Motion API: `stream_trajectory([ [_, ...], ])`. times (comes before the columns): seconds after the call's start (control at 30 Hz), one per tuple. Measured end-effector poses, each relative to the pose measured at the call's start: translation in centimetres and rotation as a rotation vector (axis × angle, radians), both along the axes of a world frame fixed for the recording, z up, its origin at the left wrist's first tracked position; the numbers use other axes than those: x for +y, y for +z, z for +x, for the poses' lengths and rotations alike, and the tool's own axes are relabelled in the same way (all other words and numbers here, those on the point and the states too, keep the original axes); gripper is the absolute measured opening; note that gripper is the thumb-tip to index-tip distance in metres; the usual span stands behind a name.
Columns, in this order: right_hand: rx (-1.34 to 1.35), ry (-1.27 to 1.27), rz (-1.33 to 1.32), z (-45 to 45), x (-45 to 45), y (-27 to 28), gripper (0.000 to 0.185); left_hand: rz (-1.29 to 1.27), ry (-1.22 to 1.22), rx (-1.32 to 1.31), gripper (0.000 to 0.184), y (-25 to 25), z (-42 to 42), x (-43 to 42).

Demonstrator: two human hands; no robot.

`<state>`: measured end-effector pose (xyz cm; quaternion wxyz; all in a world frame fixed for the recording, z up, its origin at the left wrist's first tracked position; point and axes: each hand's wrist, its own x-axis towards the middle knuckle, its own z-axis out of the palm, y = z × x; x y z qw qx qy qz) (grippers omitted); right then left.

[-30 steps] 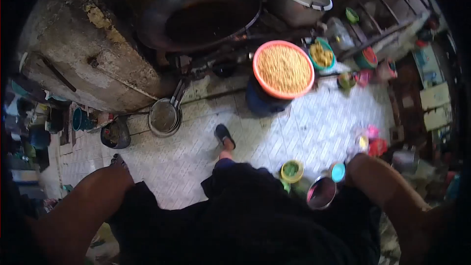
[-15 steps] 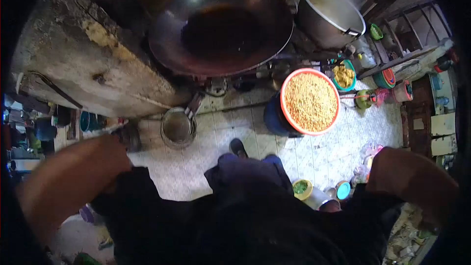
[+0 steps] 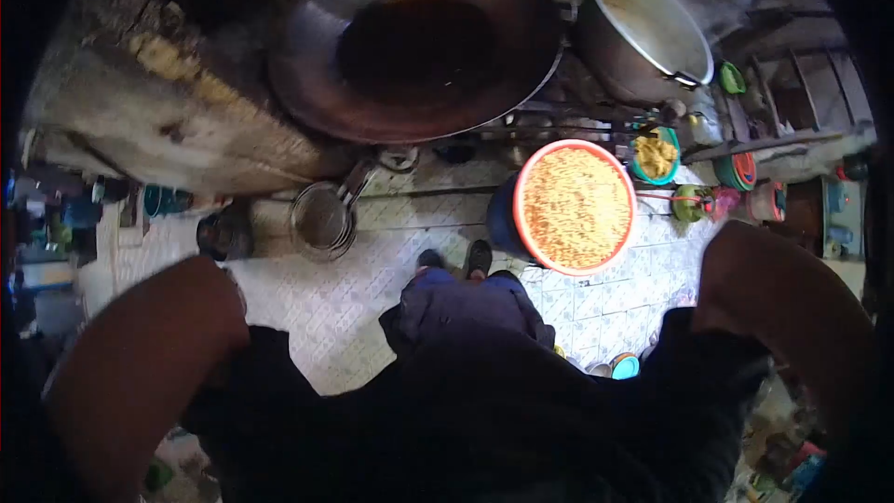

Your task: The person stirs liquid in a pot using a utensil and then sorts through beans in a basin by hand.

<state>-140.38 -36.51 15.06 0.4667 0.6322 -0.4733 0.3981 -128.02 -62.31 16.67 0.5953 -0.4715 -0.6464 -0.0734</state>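
Both my arms show bent at the elbow, the left arm [image 3: 149,363] at the lower left and the right arm [image 3: 782,317] at the lower right. My left hand and my right hand are out of view. Ahead of my feet a red-rimmed basin [image 3: 522,224] stands on a dark blue container [image 3: 501,224], heaped with small golden pieces [image 3: 575,210] whose kind I cannot make out. A large wok [image 3: 307,84] with dark liquid [image 3: 414,45] sits at the top. Right of it stands a tall metal pot [image 3: 615,61] with cloudy contents.
Round strainers [image 3: 321,216] with handles lie left of the wok's front. A teal bowl [image 3: 672,168] of yellow food, a green gas cylinder [image 3: 687,205] and a wooden rack [image 3: 782,144] are at the right. A stained wall block [image 3: 186,130] rises at the left. The floor is tiled [image 3: 372,289].
My view has shifted, and both my feet now show on the tiles. The basin appears slightly further left and lower. My arms stay bent at the sides, with the hands out of view.
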Motion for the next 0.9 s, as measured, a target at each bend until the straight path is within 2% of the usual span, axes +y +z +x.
stream_trajectory([
  [0.1, -0.24, -0.165, -0.128, -4.7, 1.6, -3.4, 0.031, 0.282, 0.106, -0.021, 0.028, -4.0, -3.2, -1.5],
  [0.17, -0.629, -0.327, -0.093, -8.9, 1.8, -9.4, 0.031, 0.588, 0.335, -0.306, 0.028, -10.4, -6.8, -2.6],
  [0.23, -1.107, -0.464, 0.148, -11.8, 1.5, -18.9, 0.031, 0.787, 0.596, -0.759, 0.028, -20.7, -10.6, -3.0],
  [0.27, -1.325, -0.493, 0.348, -11.9, 1.4, -24.6, 0.031, 0.777, 0.734, -1.008, 0.028, -27.3, -11.5, -3.0],
  [0.3, -1.516, -0.477, 0.599, -11.0, 1.3, -30.1, 0.031, 0.631, 0.837, -1.281, 0.029, -35.1, -11.0, -2.5],
  [0.33, -1.648, -0.384, 0.863, -8.6, 1.5, -34.9, 0.032, 0.357, 0.869, -1.567, 0.029, -42.4, -8.8, -1.6],
  [0.37, -1.68, -0.151, 0.989, -6.1, 2.4, -40.5, 0.027, -0.256, 0.63, -1.832, 0.036, -53.8, -4.1, -1.3],
  [0.4, -1.517, -0.097, 1.332, -3.6, 4.5, -48.2, 0.035, -0.174, 0.463, -2.311, 0.041, -56.3, -0.4, 1.9],
  [0.43, -1.396, -0.092, 1.553, -0.4, 6.8, -57.4, 0.046, 0.201, 0.409, -2.442, 0.035, -61.4, 5.4, 4.0],
  [0.47, -1.72, -0.208, 1.904, 0.8, 7.0, -52.8, 0.057, 0.634, 0.143, -2.247, 0.035, -71.6, 12.4, 4.0],
  [0.5, -1.733, -0.221, 1.881, 0.9, 7.3, -52.8, 0.057, 0.619, 0.258, -2.519, 0.034, -69.8, 13.4, 4.2],
  [0.53, -2.051, -0.217, 1.755, 1.4, 8.1, -53.0, 0.059, 0.617, 0.345, -2.752, 0.033, -67.1, 12.7, 3.7],
  [0.6, -2.65, -0.182, 1.42, 3.0, 11.0, -53.4, 0.065, 0.774, 0.344, -3.01, 0.032, -64.0, 11.4, 1.6],
  [0.67, -2.947, -0.14, 1.196, 4.2, 13.0, -53.8, 0.068, 0.907, 0.271, -3.151, 0.031, -61.2, 10.0, -0.8],
  [0.73, -2.665, -0.117, 1.52, 2.8, 14.2, -54.9, 0.064, 0.935, 0.281, -3.12, 0.03, -60.1, 8.5, -2.4],
  [0.77, -2.589, -0.142, 1.445, 2.2, 14.7, -54.2, 0.053, 0.906, 0.333, -2.994, 0.027, -60.4, 7.6, -2.8],
  [0.8, -2.55, -0.168, 1.313, 2.7, 16.1, -58.2, 0.039, 0.869, 0.393, -2.868, 0.024, -60.4, 6.5, -3.1],
  [0.83, -2.561, -0.114, 1.087, 2.9, 16.7, -59.9, 0.032, 0.859, 0.541, -2.565, 0.023, -62.0, 5.3, -2.9],
  [0.87, -2.553, -0.061, 0.865, 2.8, 17.0, -60.9, 0.026, 0.854, 0.621, -2.471, 0.024, -60.9, 2.9, -2.1],
  [0.9, -2.636, -0.132, 0.877, 2.3, 16.7, -61.5, 0.03, 0.776, 0.667, -2.288, 0.024, -61.3, 1.3, -1.3],
])
